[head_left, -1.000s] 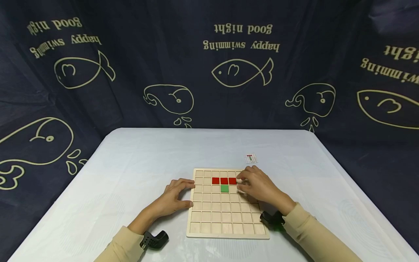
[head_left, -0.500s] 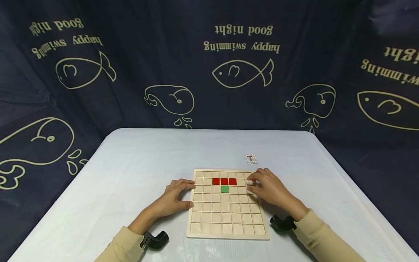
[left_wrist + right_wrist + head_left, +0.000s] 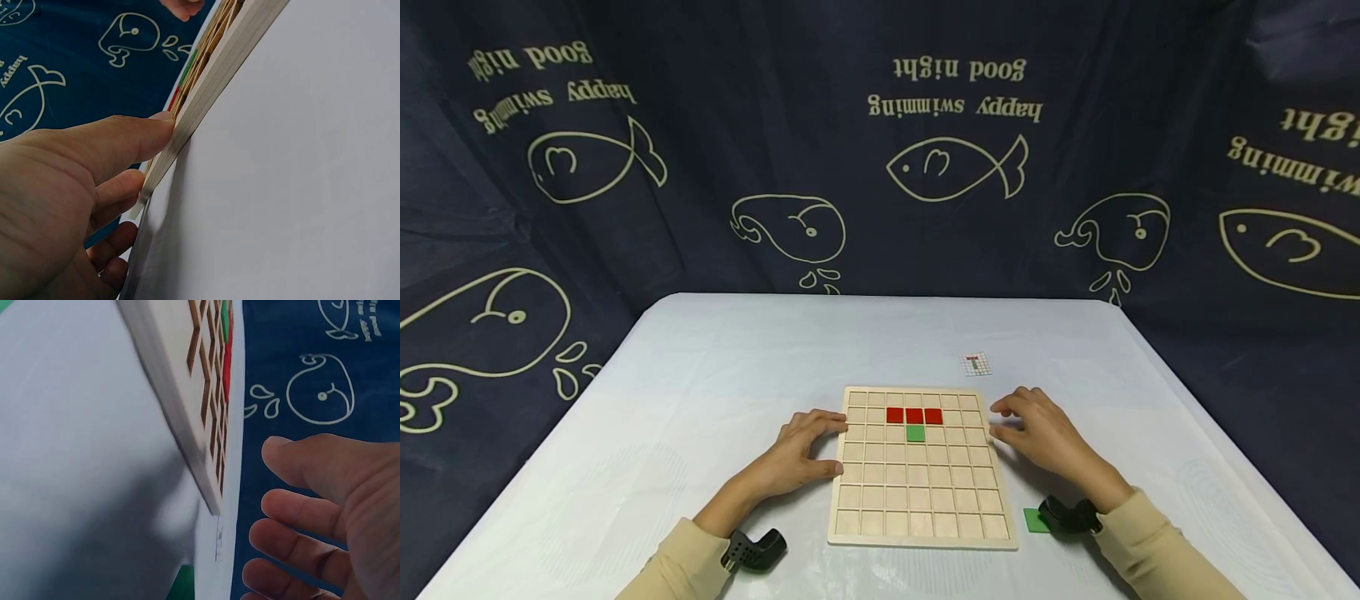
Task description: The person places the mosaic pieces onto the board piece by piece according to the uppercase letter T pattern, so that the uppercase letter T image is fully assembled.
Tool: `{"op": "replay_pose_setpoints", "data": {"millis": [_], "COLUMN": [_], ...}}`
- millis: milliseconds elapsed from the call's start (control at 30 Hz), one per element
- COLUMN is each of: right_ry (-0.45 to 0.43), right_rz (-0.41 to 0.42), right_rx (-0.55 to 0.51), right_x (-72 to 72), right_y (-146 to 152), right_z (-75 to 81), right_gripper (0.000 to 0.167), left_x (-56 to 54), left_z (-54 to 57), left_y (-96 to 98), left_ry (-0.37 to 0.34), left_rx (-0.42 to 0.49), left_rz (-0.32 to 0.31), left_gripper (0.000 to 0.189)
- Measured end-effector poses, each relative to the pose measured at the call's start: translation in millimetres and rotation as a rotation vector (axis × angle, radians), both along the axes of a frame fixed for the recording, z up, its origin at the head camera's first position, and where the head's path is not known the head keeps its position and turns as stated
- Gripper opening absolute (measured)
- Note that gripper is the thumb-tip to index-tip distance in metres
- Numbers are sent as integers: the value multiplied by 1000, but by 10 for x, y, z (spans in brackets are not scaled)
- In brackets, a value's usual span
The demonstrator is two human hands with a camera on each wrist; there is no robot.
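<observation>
1. In the head view, the left hand (image 3: 790, 454) rests against the wooden board (image 3: 896, 499), thumb spread from the fingers. Only the left wrist view shows clearly the thumb tip touching the rim, with other fingers bent behind.
2. The right hand (image 3: 1041, 429) is just beside the board's opposite edge; the right wrist view shows its fingers spread, loosely bent.
3. Only the head view shows the full layout between both hands' fingers: red tiles (image 3: 913, 416) above a green tile (image 3: 915, 433).
4. Beyond the right fingertips lies a gridded card (image 3: 976, 364); behind those fingers, a loose green piece (image 3: 1035, 521).
</observation>
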State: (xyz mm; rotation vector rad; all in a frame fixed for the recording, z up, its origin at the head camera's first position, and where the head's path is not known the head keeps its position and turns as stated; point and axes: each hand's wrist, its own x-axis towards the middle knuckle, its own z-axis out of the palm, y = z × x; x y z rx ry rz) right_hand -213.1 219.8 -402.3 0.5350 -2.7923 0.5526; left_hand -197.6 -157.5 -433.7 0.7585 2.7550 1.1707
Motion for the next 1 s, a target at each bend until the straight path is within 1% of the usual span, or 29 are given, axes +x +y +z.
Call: {"op": "replay_pose_setpoints", "data": {"millis": [267, 767, 1000], "right_ry": [-14, -28, -47], "right_rz": [-41, -58, -88], "right_rx": [20, 57, 68], "right_x": [21, 39, 60], "right_y": [127, 250, 297], "right_z": [-20, -69, -87], "right_gripper": [25, 32, 33], "left_x": [0, -2, -12], "left_z": [0, -2, -11], "left_y": [3, 3, 1], "left_ry": [-8, 1, -7], "left_rx": [5, -2, 2], "left_rz": [-1, -3, -4], "left_gripper": [52, 52, 52]}}
